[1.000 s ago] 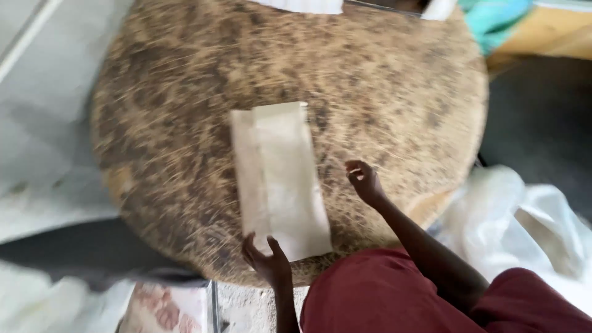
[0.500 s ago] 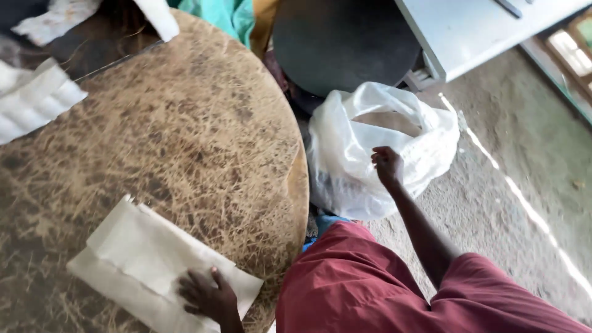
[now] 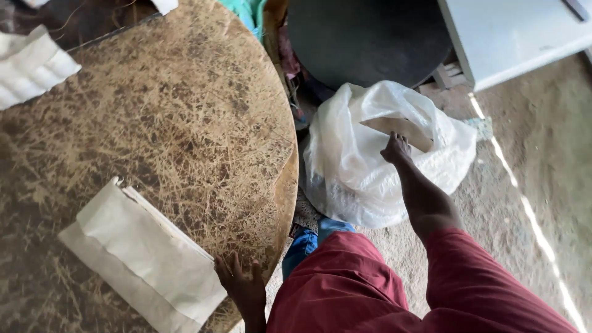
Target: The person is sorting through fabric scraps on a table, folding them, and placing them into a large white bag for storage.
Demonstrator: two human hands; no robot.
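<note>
Plastic bag (image 3: 364,166), thin, whitish and see-through, sits slumped on the ground w/ its mouth open upward; right hand (image 3: 396,148) is at that mouth, fingers curled down over a flat brownish sheet (image 3: 394,127) that pokes out just beyond the knuckles. Can't tell whether the fingers actually pinch the sheet or only rest on it, so grip state on that side is unclear. Bag film looks v. light, limp, crinkly, prob. a bit slick; it'd collapse if grabbed mid-wall, so best taken at the rim, bunched, right beside where the hand is now. Sheet inside looks stiffer, card-like, light; an edge pinch should do. Left hand (image 3: 243,285) lies w/ fingers spread, not closed on anything, at the near edge of the round worn table (image 3: 185,111), fingertips touching or just short of the corner of a folded pale paper packet (image 3: 145,259) lying flat on the top. Packet looks like thin layered paper, light, floppy, easy to crease; safer to slide it or lift w/ a flat hand under it than pinch one corner. Beyond the bag, away from the right hand, a dark round disc (image 3: 370,37) and a grey-white bench (image 3: 512,37). Far across the table from the left hand, more white folded stuff (image 3: 31,65).
</note>
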